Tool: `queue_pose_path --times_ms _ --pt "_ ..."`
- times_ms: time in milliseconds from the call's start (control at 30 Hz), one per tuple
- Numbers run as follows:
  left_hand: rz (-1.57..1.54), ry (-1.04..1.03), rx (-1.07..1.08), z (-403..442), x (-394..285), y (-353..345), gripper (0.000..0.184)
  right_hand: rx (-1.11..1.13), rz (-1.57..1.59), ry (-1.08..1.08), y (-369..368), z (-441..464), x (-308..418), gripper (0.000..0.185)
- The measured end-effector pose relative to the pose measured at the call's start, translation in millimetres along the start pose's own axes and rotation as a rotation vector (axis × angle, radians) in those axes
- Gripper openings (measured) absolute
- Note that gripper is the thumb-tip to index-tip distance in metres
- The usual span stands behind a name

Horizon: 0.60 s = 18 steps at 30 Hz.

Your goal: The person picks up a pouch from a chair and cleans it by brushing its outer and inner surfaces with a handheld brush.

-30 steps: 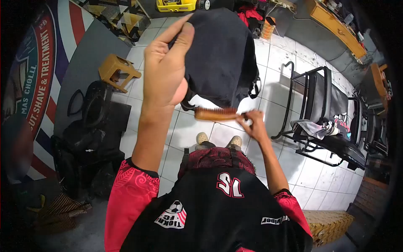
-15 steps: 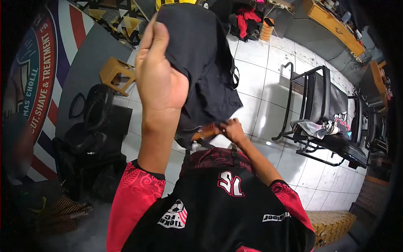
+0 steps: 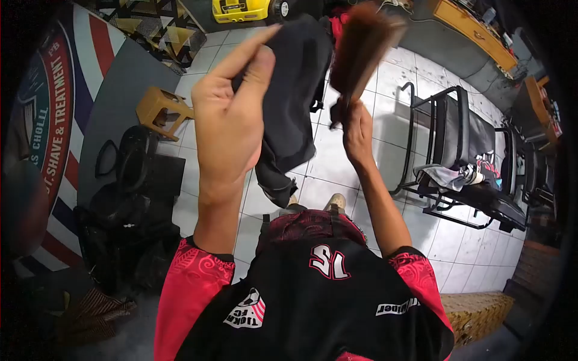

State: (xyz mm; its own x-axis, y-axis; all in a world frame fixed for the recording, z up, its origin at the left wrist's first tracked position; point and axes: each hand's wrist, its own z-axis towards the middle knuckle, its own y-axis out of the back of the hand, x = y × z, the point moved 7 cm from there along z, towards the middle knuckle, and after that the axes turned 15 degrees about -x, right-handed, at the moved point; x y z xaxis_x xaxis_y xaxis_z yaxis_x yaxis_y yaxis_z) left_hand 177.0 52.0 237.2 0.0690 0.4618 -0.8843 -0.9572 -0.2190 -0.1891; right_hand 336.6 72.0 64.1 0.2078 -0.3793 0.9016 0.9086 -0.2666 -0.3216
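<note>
Head view catches one creased, soft black fabric piece [image 3: 289, 96] hanging over glossy white tiles [image 3: 457, 256], its upper edge pinched between the left hand's [image 3: 232, 114] thumb and fingers. Just beside it, the right hand's [image 3: 358, 132] fingers wrap the handle of one raised brown brush [image 3: 364, 54], its bristles smeared by blur. Two pale shoes [image 3: 338, 202] show below, one partly covered; one yellow toy car [image 3: 241, 11] is cut off above.

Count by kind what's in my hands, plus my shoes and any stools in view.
Brush, in the right hand: 1
Black cloth, in the left hand: 1
Shoes: 2
Stool: 1
Total: 5
</note>
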Motion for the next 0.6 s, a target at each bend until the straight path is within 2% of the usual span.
queue_pose_path --times_ms 33,100,133,167,233,267,300,367,467,500,600 --pt "-0.003 0.0 0.004 -1.0 -0.8 0.4 0.024 -0.033 0.04 0.064 -9.5 4.9 15.3 0.049" --pt "0.175 -0.16 0.125 -5.4 -8.1 -5.5 0.023 -0.037 0.016 0.15 -21.1 9.0 25.0 0.048" --pt "0.124 -0.13 0.108 -4.1 -9.2 -3.4 0.022 0.034 -0.133 0.23 -16.3 6.3 11.9 0.045" --pt "0.127 -0.13 0.1 -1.7 -10.2 0.7 0.022 0.073 -0.268 0.146 -12.8 -0.5 -2.4 0.019" --pt "0.028 -0.081 0.007 8.9 -12.3 18.7 0.022 0.235 -0.368 0.46 -6.4 -28.4 -32.5 0.013" --pt "-0.018 -0.002 -0.032 9.9 -11.0 26.8 0.022 0.34 -0.473 0.447 2.4 -46.5 -58.4 0.013" --pt "-0.016 -0.014 -0.034 8.1 -14.8 28.7 0.022 0.444 -0.576 0.437 13.6 -66.3 -84.3 0.014" --pt "0.052 -0.054 -0.076 2.6 -21.7 35.9 0.022 0.446 -0.747 0.346 47.9 -98.2 -134.6 0.027" --pt "0.012 -0.014 -0.046 2.7 -25.0 33.2 0.023 0.784 -1.379 0.044 136.1 -169.5 -257.0 0.039" --pt "0.023 -0.019 -0.029 3.3 -26.0 30.9 0.023 0.88 -1.569 -0.059 148.9 -176.4 -263.4 0.045" --pt "0.052 -0.03 0.011 4.8 -23.7 28.7 0.023 0.836 -1.518 -0.034 148.5 -178.1 -238.3 0.055"
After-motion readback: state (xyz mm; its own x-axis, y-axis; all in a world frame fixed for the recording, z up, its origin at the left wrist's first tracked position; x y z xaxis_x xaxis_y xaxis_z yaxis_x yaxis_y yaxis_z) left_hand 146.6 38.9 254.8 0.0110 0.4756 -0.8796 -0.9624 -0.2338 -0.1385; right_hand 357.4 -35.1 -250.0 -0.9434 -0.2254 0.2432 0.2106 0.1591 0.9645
